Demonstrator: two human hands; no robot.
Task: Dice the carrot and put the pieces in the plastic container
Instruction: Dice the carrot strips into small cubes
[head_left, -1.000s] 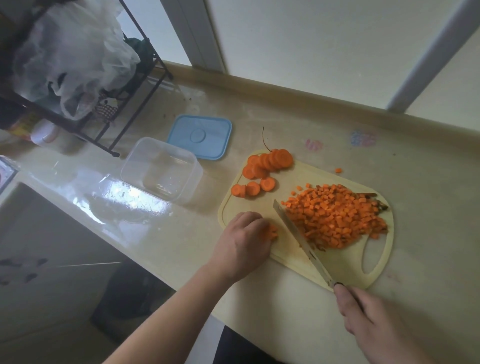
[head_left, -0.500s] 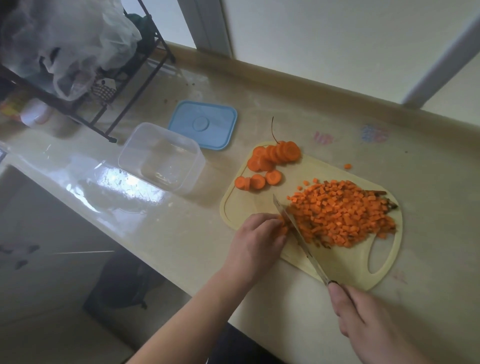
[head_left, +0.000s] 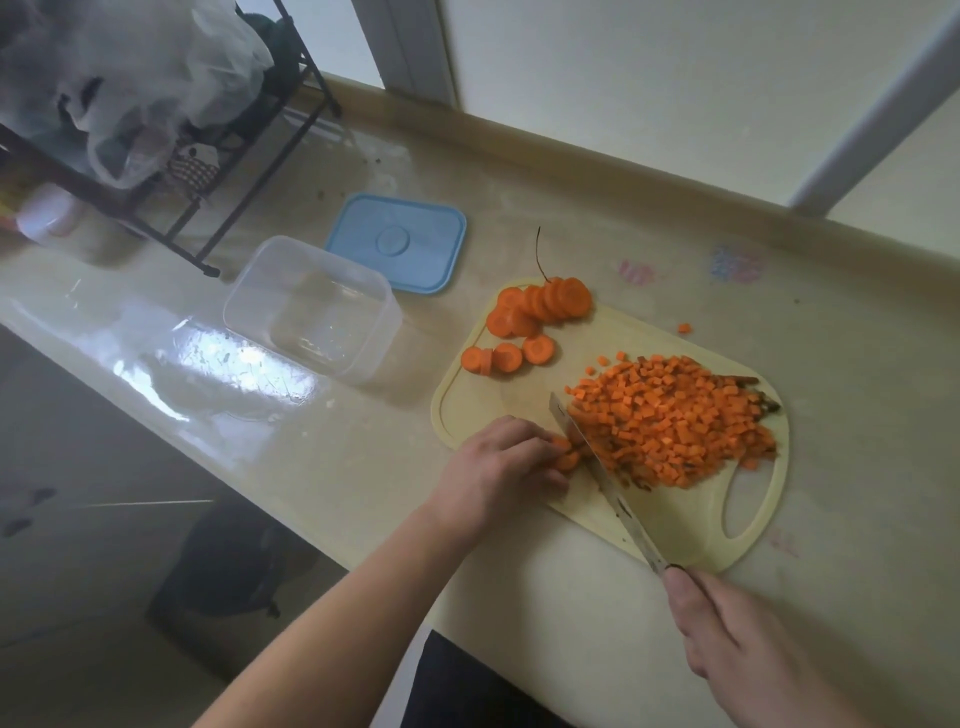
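Carrot dice (head_left: 670, 421) lie heaped on my cutting board (head_left: 670, 525) on the surface (head_left: 363, 457), crowding the far edge where pieces could spill. The plastic container (head_left: 311, 306) waits empty, just beside the board. My right hand (head_left: 737, 639) grips the knife (head_left: 602, 467); its blade runs close to my left hand (head_left: 498, 467), whose curled fingers pin a few slices (head_left: 563, 454), so one slip risks a cut.

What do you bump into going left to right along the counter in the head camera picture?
Rack → container → lid → carrot slices → diced pile → board handle hole.
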